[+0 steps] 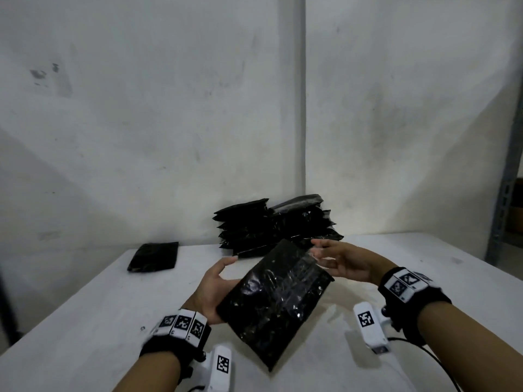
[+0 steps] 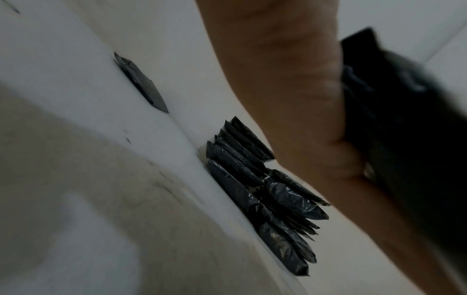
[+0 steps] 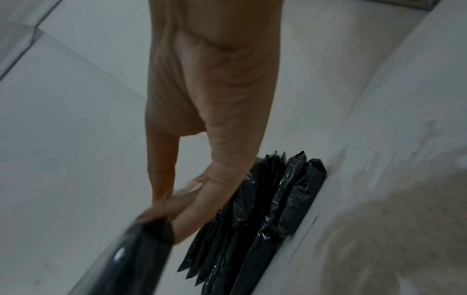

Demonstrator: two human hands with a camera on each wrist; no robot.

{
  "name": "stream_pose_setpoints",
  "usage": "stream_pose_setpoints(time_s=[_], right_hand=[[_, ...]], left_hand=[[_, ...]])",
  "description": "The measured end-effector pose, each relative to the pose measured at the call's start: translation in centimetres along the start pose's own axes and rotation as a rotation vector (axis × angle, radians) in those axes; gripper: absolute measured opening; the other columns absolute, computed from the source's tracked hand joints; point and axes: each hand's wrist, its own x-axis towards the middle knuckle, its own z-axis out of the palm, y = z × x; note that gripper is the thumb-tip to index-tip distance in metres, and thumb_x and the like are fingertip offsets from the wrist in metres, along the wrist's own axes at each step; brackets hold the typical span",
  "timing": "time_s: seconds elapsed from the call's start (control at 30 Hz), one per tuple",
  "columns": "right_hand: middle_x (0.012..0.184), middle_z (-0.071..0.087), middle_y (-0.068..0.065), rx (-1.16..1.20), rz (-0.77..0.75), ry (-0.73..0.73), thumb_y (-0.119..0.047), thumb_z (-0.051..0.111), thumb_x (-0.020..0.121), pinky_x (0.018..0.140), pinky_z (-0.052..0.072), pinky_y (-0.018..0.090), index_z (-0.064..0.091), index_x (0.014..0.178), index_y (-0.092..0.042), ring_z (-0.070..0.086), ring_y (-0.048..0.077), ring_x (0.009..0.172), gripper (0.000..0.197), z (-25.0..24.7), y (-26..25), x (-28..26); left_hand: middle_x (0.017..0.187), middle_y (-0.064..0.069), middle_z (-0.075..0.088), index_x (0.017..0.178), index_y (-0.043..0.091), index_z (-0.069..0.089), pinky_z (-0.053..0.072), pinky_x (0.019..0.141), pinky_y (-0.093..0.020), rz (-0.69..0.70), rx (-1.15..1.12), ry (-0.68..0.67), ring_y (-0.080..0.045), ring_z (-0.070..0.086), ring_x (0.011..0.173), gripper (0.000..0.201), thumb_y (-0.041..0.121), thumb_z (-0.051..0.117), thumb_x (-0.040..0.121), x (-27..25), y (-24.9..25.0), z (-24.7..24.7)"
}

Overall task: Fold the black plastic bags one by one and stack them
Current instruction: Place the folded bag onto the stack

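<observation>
L hand (image 1: 210, 290) grips black bag (image 1: 274, 301) by its left edge, R hand (image 1: 339, 261) pinches its far corner; bag tilted, held above surface (image 1: 85, 321). Pile of bags (image 1: 271, 227) at back by wall. Folded bag (image 1: 154, 257) lies apart, far left.

A: What sits nearest the lens?
B: A glossy black bag (image 1: 274, 301), flat and crinkled, lifted off the table (image 1: 85, 321) at 6 o'clock, its long edge slanting from 7 towards 1 o'clock.
A: And farther back?
B: A pile of black bags (image 1: 271, 224) in two adjoining stacks at 12 o'clock. One folded bag (image 1: 154, 257) lies flat, alone, at 10 o'clock.
</observation>
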Motion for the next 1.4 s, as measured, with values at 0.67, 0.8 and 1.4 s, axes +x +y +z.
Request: stream_pose_setpoints(time_s=[0.67, 0.8, 1.4], right_hand=[[0.102, 0.072, 0.003, -0.234, -0.035, -0.090, -0.001, 0.059, 0.091, 0.068, 0.058, 0.023, 0.055, 0.125, -0.010, 0.070, 0.012, 0.081, 0.035, 2.7, -1.8, -0.2], [0.109, 0.071, 0.008, -0.207, -0.081, -0.083, -0.005, 0.057, 0.093, 0.070, 0.059, 0.027, 0.056, 0.122, -0.010, 0.071, 0.019, 0.085, 0.029, 2.5, -2.1, -0.5], [0.095, 0.065, 0.003, -0.381, -0.499, 0.300, -0.002, 0.057, 0.093, 0.077, 0.052, 0.029, 0.069, 0.095, -0.015, 0.062, 0.012, 0.084, 0.018, 1.5, -1.1, -0.1]], left_hand=[[0.120, -0.016, 0.066, 0.121, 0.005, 0.061, 0.048, 0.098, -0.035, 0.029, 0.733, -0.024, -0.030, 0.062, 0.111, 0.041, 0.002, 0.070, 0.081, 2.2, 0.6, 2.8], [0.120, -0.018, 0.065, 0.120, 0.003, 0.063, 0.050, 0.096, -0.035, 0.062, 0.723, -0.011, -0.031, 0.062, 0.110, 0.039, -0.001, 0.069, 0.081, 2.4, 0.4, 2.8], [0.110, -0.011, 0.070, 0.116, 0.006, 0.063, 0.053, 0.090, -0.034, 0.170, 0.702, -0.029, -0.025, 0.067, 0.102, 0.038, -0.003, 0.069, 0.080, 2.8, 1.1, 3.5]])
